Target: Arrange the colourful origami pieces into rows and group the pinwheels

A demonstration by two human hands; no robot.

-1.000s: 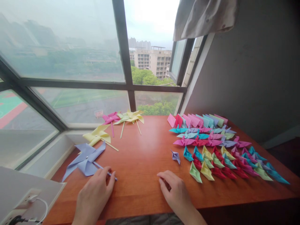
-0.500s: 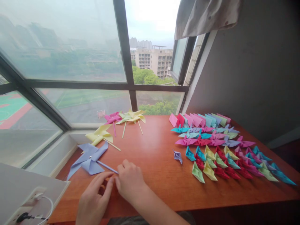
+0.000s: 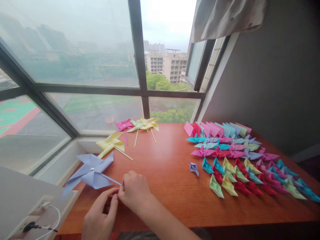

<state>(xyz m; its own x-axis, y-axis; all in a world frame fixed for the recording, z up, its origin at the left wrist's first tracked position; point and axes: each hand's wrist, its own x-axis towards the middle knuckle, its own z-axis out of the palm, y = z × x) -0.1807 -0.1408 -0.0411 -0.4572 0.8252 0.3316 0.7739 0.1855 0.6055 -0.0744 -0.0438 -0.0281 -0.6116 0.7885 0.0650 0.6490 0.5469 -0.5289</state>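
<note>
A lavender-blue paper pinwheel [image 3: 91, 171] lies at the left end of the wooden table [image 3: 165, 173], its thin stick pointing right toward my hands. My right hand [image 3: 135, 191] is closed around the end of that stick. Touching it from the left, my left hand [image 3: 100, 218] has its fingertips pinched together at the stick's end; what it grips is hidden. A yellow pinwheel [image 3: 111, 144] lies just beyond. A pink pinwheel [image 3: 124, 125] and a pale yellow-green one [image 3: 145, 124] rest near the window.
Rows of folded paper shapes [image 3: 240, 156] in several colours cover the table's right half, with a lone purple one [image 3: 194, 167] at their left. A white power strip with a cable [image 3: 37, 216] sits at bottom left. Window frame [image 3: 140, 66] behind, grey wall to the right.
My right hand crossed from the table's middle to the blue pinwheel's stick and closed on it. My left hand turned from resting on the stick to pinching beside it. The pinwheel shifted slightly left.
</note>
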